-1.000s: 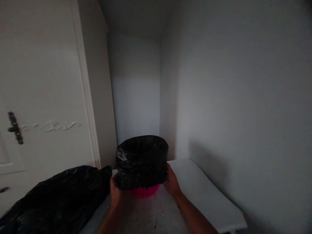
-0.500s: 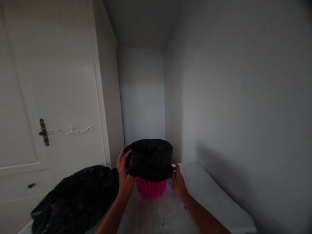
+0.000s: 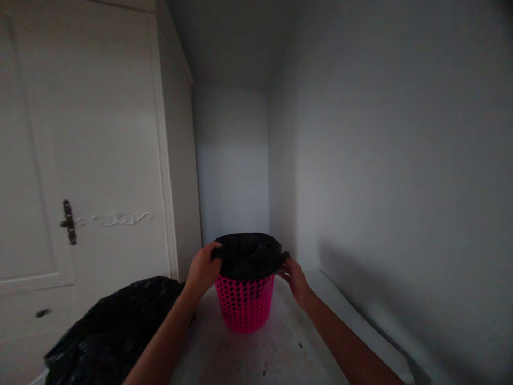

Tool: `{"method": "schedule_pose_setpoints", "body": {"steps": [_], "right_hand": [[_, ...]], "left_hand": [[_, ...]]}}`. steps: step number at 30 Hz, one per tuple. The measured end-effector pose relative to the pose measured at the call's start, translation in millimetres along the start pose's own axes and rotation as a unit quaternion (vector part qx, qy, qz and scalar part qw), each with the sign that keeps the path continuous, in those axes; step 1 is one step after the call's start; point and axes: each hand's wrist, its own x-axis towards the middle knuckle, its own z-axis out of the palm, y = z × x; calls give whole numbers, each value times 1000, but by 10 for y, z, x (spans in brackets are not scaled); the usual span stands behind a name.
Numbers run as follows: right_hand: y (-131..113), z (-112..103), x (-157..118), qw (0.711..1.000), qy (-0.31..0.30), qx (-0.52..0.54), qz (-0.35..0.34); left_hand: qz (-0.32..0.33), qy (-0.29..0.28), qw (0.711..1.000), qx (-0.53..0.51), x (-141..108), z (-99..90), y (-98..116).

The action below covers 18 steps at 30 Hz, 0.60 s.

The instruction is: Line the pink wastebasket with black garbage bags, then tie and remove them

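Note:
A pink perforated basket (image 3: 245, 305) stands upright on a pale surface in front of me. A black plastic bag (image 3: 250, 262) lines it, with its edge folded over the basket's rim. My left hand (image 3: 205, 267) pinches the bag's edge at the left side of the rim. At the right side, my right hand (image 3: 293, 275) grips a gathered bit of the same edge between thumb and fingers. The basket's inside is covered by the bag.
A large heap of black plastic (image 3: 116, 326) lies to the left of the basket. Behind it stands a white wardrobe (image 3: 116, 133) with a dark handle. A plain wall (image 3: 380, 160) runs along the right. Small dark specks dot the pale surface (image 3: 280, 342).
The bag's overhang has been drawn up, so more of the pink basket's side shows. Both hands have shifted from the bag's sides to its edge at the rim.

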Motion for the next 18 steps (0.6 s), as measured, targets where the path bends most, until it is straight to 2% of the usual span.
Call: {"method": "schedule_pose_setpoints", "body": {"steps": [3, 7, 10, 12, 16, 18], "right_hand": [[-157, -25, 41, 999, 0, 1, 39], [-386, 6, 145, 999, 26, -31, 9], [-541, 78, 287, 996, 61, -65, -7], [-615, 115, 399, 994, 69, -80, -18], [-701, 126, 594, 990, 71, -115, -41], [-724, 117, 666, 987, 73, -136, -52]], "left_hand": [[53, -6, 998, -40, -30, -88, 6], [84, -50, 991, -95, -161, -148, 7], [101, -38, 991, -76, -240, -120, 2], [96, -38, 993, -51, -260, -96, 2], [51, -80, 995, 11, -256, -98, 36], [23, -58, 998, 31, -234, -98, 51]]}}
